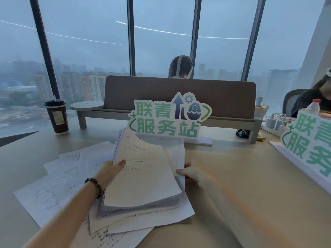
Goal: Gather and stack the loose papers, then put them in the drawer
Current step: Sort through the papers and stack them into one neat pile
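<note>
Floor-to-ceiling windows (86,51) fill the upper frame above a pale desk (241,185). Loose sheets (53,185) lie scattered across the lower left of the desk. At centre, a thick stack of papers (143,176) is lifted off them. The left hand (111,170) grips the stack's left edge, thumb on top. The right hand (193,173), blurred, pinches separate sheets at the stack's right edge. A green-lettered sign (168,119) stands behind, and a coffee cup (57,116) at the upper left.

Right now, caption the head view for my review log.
Both hands, left hand and right hand, hold a paper stack above loose sheets.
</note>
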`<state>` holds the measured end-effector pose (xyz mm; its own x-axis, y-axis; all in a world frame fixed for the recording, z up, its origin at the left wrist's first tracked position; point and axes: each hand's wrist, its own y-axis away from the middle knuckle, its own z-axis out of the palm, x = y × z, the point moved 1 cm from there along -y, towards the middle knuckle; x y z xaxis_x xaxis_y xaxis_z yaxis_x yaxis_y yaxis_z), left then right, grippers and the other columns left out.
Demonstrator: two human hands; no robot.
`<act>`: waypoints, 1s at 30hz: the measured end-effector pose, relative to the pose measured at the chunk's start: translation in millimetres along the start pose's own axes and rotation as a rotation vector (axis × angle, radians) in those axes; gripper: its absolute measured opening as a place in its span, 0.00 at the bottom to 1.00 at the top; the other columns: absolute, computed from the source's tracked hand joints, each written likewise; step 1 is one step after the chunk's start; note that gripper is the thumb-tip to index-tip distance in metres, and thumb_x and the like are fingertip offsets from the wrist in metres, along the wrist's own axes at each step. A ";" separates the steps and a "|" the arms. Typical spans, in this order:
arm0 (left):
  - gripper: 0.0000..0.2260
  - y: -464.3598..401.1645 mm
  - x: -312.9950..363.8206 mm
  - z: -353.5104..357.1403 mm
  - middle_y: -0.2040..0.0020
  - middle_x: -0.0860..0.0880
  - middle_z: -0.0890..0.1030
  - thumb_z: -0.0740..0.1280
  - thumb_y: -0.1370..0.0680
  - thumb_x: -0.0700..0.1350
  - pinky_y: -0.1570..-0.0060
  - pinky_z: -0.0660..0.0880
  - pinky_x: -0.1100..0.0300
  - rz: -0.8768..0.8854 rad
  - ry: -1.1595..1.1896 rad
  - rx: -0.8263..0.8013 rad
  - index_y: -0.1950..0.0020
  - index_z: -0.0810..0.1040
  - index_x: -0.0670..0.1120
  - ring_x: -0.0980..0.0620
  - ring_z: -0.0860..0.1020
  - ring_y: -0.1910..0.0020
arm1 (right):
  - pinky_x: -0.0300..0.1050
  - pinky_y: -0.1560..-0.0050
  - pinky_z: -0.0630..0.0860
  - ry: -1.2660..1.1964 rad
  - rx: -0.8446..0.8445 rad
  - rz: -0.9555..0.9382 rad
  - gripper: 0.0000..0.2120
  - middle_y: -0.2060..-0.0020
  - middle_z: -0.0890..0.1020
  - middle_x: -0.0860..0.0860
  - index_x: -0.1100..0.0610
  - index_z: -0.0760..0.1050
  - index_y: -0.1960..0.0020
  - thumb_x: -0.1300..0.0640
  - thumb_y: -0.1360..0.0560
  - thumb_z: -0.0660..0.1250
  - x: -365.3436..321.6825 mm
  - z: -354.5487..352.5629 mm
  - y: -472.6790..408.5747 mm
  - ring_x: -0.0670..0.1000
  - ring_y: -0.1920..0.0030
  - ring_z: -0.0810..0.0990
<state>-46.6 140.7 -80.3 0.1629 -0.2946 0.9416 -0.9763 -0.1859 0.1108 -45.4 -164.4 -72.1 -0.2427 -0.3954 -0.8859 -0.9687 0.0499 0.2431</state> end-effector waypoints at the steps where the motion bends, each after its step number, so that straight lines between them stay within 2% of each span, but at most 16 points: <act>1: 0.15 0.6 0.2 -0.2 0.54 0.39 0.85 0.67 0.21 0.49 0.51 0.81 0.46 -0.001 0.007 -0.005 0.48 0.81 0.37 0.39 0.84 0.56 | 0.44 0.59 0.80 0.025 -0.003 -0.019 0.17 0.58 0.83 0.52 0.61 0.76 0.45 0.59 0.30 0.77 -1.4 2.5 1.7 0.51 0.58 0.82; 3: 0.15 1.3 0.9 -1.1 0.54 0.38 0.85 0.67 0.21 0.49 0.52 0.81 0.47 -0.006 0.024 -0.020 0.47 0.80 0.36 0.39 0.84 0.56 | 0.36 0.71 0.73 0.075 0.006 -0.036 0.05 0.64 0.80 0.50 0.59 0.78 0.53 0.62 0.26 0.73 -4.6 4.7 6.6 0.48 0.66 0.78; 5: 0.15 2.1 2.1 -2.5 0.55 0.39 0.85 0.66 0.20 0.49 0.56 0.81 0.49 -0.009 0.046 -0.030 0.47 0.80 0.37 0.39 0.84 0.57 | 0.38 0.67 0.76 0.080 0.027 -0.024 0.05 0.63 0.81 0.50 0.57 0.77 0.58 0.62 0.24 0.72 -0.9 3.7 2.1 0.48 0.64 0.80; 7: 0.15 4.4 3.8 -4.2 0.55 0.39 0.85 0.66 0.20 0.49 0.60 0.80 0.53 -0.022 0.067 -0.037 0.47 0.80 0.37 0.40 0.83 0.58 | 0.42 0.59 0.79 0.031 0.038 -0.008 0.05 0.59 0.82 0.52 0.57 0.76 0.55 0.61 0.24 0.72 1.5 -0.8 1.3 0.50 0.60 0.81; 12: 0.15 6.2 2.5 -6.0 0.53 0.38 0.85 0.67 0.21 0.50 0.56 0.81 0.50 -0.019 0.094 -0.047 0.47 0.80 0.38 0.38 0.84 0.55 | 0.45 0.58 0.76 -0.076 0.056 0.063 0.12 0.53 0.82 0.53 0.58 0.74 0.44 0.57 0.24 0.72 12.2 -25.8 -1.1 0.52 0.54 0.80; 15: 0.15 5.7 2.6 -2.5 0.53 0.38 0.85 0.67 0.21 0.51 0.54 0.81 0.49 -0.016 0.084 -0.059 0.48 0.81 0.38 0.38 0.84 0.54 | 0.46 0.44 0.72 -0.053 0.026 0.122 0.13 0.42 0.81 0.53 0.59 0.76 0.39 0.55 0.21 0.68 17.8 -39.9 0.1 0.55 0.43 0.78; 16: 0.15 6.2 3.6 0.3 0.53 0.38 0.85 0.67 0.21 0.50 0.55 0.81 0.50 -0.012 0.082 -0.065 0.48 0.81 0.38 0.38 0.84 0.55 | 0.44 0.46 0.71 -0.051 0.019 0.133 0.13 0.42 0.80 0.53 0.59 0.76 0.39 0.55 0.20 0.67 18.6 -41.1 1.6 0.54 0.44 0.77; 18: 0.13 8.0 5.4 7.7 0.54 0.39 0.85 0.66 0.20 0.49 0.58 0.81 0.53 -0.002 0.080 -0.079 0.49 0.81 0.39 0.40 0.84 0.57 | 0.42 0.55 0.73 -0.060 0.005 0.148 0.12 0.47 0.81 0.54 0.60 0.76 0.39 0.57 0.20 0.65 18.2 -40.2 4.0 0.52 0.51 0.78; 19: 0.13 9.2 6.6 11.7 0.55 0.40 0.85 0.66 0.20 0.49 0.59 0.81 0.53 0.005 0.077 -0.085 0.49 0.81 0.39 0.41 0.84 0.58 | 0.42 0.53 0.74 -0.065 -0.010 0.148 0.14 0.46 0.81 0.55 0.60 0.75 0.36 0.57 0.20 0.66 17.8 -38.6 4.0 0.52 0.50 0.78; 20: 0.12 10.2 7.2 15.4 0.55 0.40 0.85 0.66 0.20 0.49 0.58 0.81 0.53 0.012 0.072 -0.088 0.50 0.81 0.40 0.41 0.84 0.58 | 0.44 0.46 0.74 -0.075 -0.017 0.143 0.18 0.40 0.80 0.55 0.60 0.74 0.33 0.56 0.21 0.67 17.0 -36.5 4.1 0.54 0.44 0.78; 22: 0.11 12.3 8.4 21.4 0.57 0.41 0.86 0.66 0.20 0.49 0.58 0.82 0.53 0.023 0.056 -0.096 0.52 0.82 0.41 0.42 0.84 0.59 | 0.48 0.32 0.65 -0.103 -0.004 0.127 0.26 0.30 0.73 0.55 0.60 0.69 0.28 0.52 0.22 0.70 14.4 -33.4 4.5 0.56 0.30 0.70; 24: 0.11 14.0 9.5 24.5 0.58 0.42 0.86 0.66 0.20 0.49 0.59 0.82 0.53 0.028 0.050 -0.105 0.52 0.82 0.42 0.43 0.84 0.60 | 0.48 0.30 0.62 -0.129 0.019 0.099 0.29 0.27 0.69 0.56 0.60 0.67 0.26 0.51 0.23 0.71 12.8 -31.7 3.5 0.56 0.26 0.65; 27: 0.12 15.6 10.9 25.1 0.55 0.40 0.86 0.66 0.20 0.49 0.56 0.82 0.50 0.026 0.041 -0.116 0.50 0.82 0.40 0.39 0.84 0.57 | 0.50 0.32 0.67 -0.146 0.035 0.067 0.29 0.31 0.75 0.57 0.60 0.71 0.29 0.53 0.26 0.75 11.7 -27.9 -2.5 0.58 0.31 0.72; 30: 0.12 18.3 11.9 22.3 0.55 0.40 0.86 0.66 0.20 0.49 0.58 0.82 0.51 0.008 0.062 -0.130 0.49 0.81 0.40 0.39 0.84 0.56 | 0.53 0.36 0.74 -0.108 0.092 0.020 0.28 0.37 0.80 0.57 0.58 0.75 0.35 0.55 0.31 0.80 7.1 -24.8 -2.8 0.59 0.38 0.77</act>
<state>-59.3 112.8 -74.2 0.1494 -0.2362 0.9601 -0.9885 -0.0594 0.1393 -43.1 -190.1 -69.3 -0.2613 -0.2931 -0.9197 -0.9631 0.1425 0.2282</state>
